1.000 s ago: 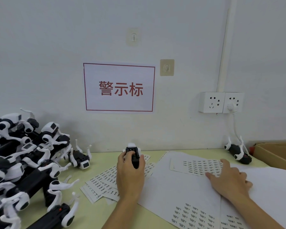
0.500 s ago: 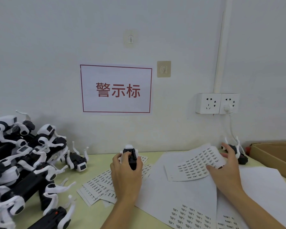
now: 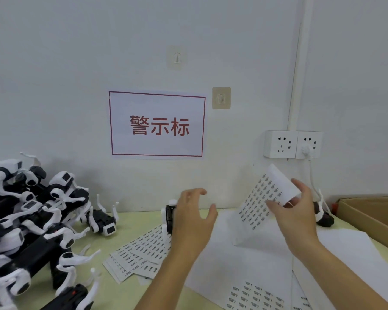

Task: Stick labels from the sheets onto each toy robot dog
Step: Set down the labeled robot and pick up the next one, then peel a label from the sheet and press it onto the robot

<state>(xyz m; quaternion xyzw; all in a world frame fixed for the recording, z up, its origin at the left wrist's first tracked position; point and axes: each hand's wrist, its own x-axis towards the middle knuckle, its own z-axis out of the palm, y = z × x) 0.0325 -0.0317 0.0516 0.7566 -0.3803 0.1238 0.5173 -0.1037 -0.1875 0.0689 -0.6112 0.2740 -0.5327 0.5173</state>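
Here the right hand (image 3: 297,217) pinches a label sheet (image 3: 259,204) by its upper corner, lifting it off the table so it curls upward; the white sheet shows rows of small dark printed labels. Just left of it the left hand (image 3: 192,222) hovers with fingers spread and loosely curved, holding nothing, and a black-and-white toy robot dog (image 3: 169,217) stands just beyond its knuckles.

Two bare forearms, no sleeves, left hand (image 3: 192,222), right hand (image 3: 297,218)
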